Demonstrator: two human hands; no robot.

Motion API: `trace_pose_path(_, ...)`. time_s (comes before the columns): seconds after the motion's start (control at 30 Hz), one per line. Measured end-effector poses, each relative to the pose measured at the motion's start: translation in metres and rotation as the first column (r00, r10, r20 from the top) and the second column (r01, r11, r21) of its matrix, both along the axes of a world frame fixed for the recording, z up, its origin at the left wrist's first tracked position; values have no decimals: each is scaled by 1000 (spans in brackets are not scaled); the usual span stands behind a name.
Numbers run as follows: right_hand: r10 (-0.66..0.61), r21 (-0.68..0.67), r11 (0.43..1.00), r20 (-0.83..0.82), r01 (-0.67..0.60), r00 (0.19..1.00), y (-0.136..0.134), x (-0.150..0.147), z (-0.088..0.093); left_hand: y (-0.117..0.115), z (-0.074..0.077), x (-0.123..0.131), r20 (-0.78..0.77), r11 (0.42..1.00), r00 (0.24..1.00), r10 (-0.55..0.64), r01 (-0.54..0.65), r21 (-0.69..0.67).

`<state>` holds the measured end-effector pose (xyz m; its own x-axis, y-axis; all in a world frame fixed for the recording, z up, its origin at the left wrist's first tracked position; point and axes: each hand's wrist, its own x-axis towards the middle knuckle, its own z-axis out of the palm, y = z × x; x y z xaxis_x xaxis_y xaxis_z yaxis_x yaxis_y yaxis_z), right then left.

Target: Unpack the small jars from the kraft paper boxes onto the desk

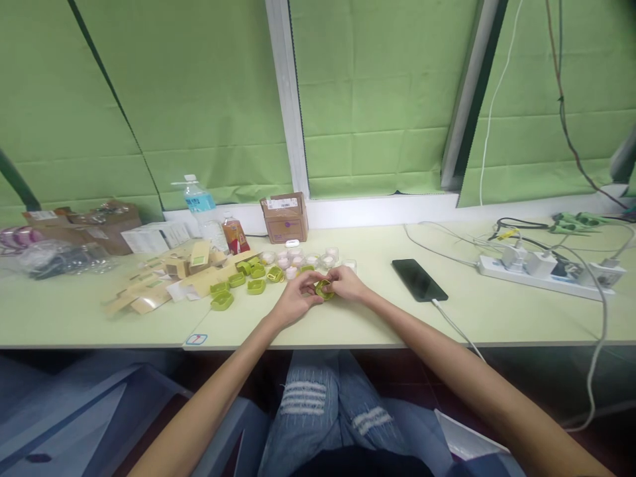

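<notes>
Item: green plastic case (323,289), held low over the pale table (377,318) near its front edge, pinched between left hand (297,298) and right hand (346,283); more green cases (243,281) lie just left.

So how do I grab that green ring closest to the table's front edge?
Probably pinch the green ring across its outer rim, thumb on the near side, coming down from above and the front. It lies flat on the table; another ring sits just behind, so its near side is the clear one.
</notes>
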<state>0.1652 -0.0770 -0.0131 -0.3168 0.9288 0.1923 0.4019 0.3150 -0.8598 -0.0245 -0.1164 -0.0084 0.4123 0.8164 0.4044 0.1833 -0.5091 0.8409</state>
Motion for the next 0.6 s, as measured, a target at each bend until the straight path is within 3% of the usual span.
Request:
trace_pose_path(0.13, -5, 100, 995, -39, 9, 999, -3, -2, -2, 3, -2, -1, 33, 1000, 999, 6, -6, 8)
trace_pose_path(0.23, 27, 176, 984, -66, -15, 997, -5, -4, -3, 5, -4, -3, 55, 997, 996, 76, -77, 14)
trace_pose_path(0.33, 90, 247, 966, -27, -80, 996, -8, -5, -5, 6, -5, -3, -85, 978, 985, 153, -138, 159)
trace_pose_path(0.43, 124, 282, 952, 4, -120, 992, -9, -5, -6, 4, -3, -2, -257, 919, 927, 271, -171, 354)
trace_pose_path(0.6, 117, 275, 954, 9, -115, 993, -8, -3, -6, 2, -1, -2, -310, 908, 897, 315, -189, 375)
